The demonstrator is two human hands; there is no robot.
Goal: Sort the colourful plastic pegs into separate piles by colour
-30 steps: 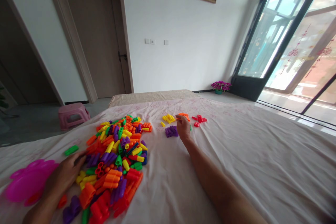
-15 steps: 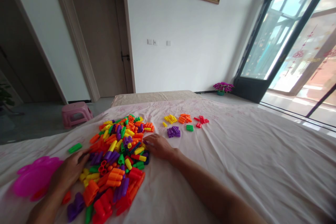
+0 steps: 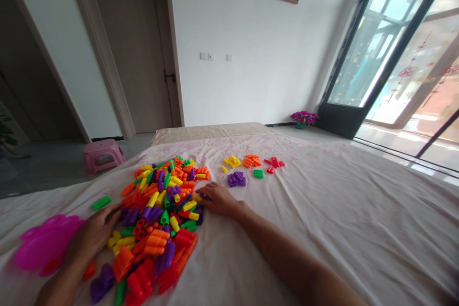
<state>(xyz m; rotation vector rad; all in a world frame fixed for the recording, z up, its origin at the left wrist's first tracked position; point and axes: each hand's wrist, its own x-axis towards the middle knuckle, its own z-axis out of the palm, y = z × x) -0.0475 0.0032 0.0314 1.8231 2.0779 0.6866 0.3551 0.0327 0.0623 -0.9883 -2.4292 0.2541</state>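
A heap of bullet-shaped plastic building pieces (image 3: 154, 203) in red, orange, yellow, green and purple lies on the cloth. At its left side rests my left hand (image 3: 96, 229), with thumb and fingers apart, the fingertips touching the heap by some purple pieces (image 3: 131, 216). My right hand (image 3: 219, 199) lies at the right edge, fingers loosely bent and apart, the tips over a yellow piece (image 3: 196, 198). Neither hand visibly grips anything. Beyond my right hand are small colour groups: purple pieces (image 3: 236, 179), yellow pieces (image 3: 232, 161), orange pieces (image 3: 252, 160), green pieces (image 3: 258, 173) and red pieces (image 3: 275, 164).
A pink plastic basin (image 3: 46, 244) stands left of my left forearm, and a lone green piece (image 3: 101, 202) lies behind that hand. The pale bedsheet-like cloth (image 3: 330, 210) is wrinkled on the right. A pink stool (image 3: 103, 155) stands on the floor beyond.
The view has shifted very slightly. Both hands stay at the sides of the heap, and no piece has visibly moved.
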